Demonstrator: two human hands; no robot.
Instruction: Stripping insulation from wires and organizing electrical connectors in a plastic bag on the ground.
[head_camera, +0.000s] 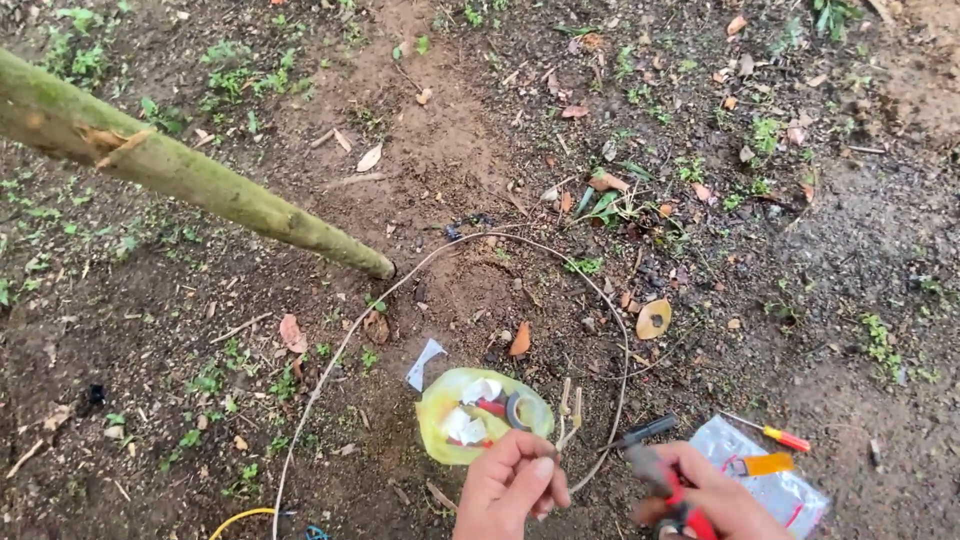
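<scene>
At the bottom centre of the frame, the left hand (510, 482) pinches the thin wire (600, 300), fingers closed on it, while the right hand (705, 495) grips red-handled pliers (668, 478) beside it. The wire loops loosely across the soil toward the mossy stem (200, 175) at upper left, tied to nothing, so the work looks barely begun; a yellow bag (450, 400) and a screwdriver (770, 433) lie unused close by.

You are looking down on bare brown ground (440, 150) with patches of small green weeds and scattered dry leaves. A mossy green trunk (200, 180) meets the soil near the middle. A thin pale wire (345, 345) loops across the dirt from the lower left and curls back toward the lower edge. Inside that loop lies a yellow plastic bag (440, 405) holding tape rolls. At the lower right you see a clear plastic bag (770, 485) and, just beside it, a small orange-handled screwdriver (775, 434).
</scene>
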